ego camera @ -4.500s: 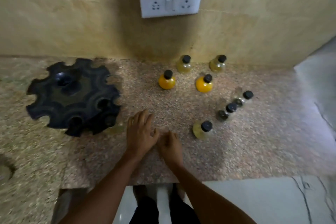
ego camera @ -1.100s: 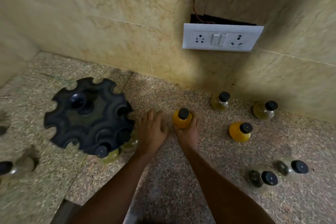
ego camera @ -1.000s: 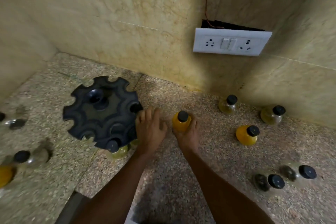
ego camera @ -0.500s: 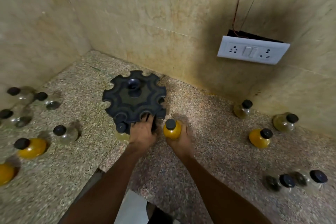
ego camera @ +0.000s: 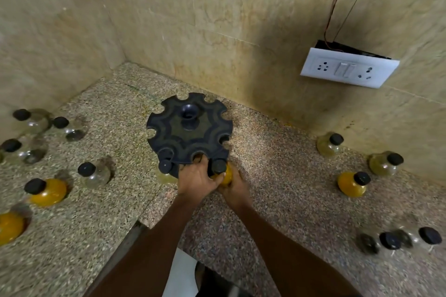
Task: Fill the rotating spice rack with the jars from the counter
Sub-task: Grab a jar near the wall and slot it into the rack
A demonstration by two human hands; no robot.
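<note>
head view: hands (ego camera: 212,179) around yellow jar (ego camera: 225,174) at rack (ego camera: 189,131)

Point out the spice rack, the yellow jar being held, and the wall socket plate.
spice rack (ego camera: 190,128), head view, top disc.
yellow jar (ego camera: 226,174), head view, yellow body beneath the cap.
wall socket plate (ego camera: 347,69), head view, white face.

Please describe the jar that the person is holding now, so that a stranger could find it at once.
Find the black rack in the counter corner. At its near edge, the right hand holds a yellow jar with a black cap. It is the only jar held; the other yellow jars stand apart on the counter.
</note>
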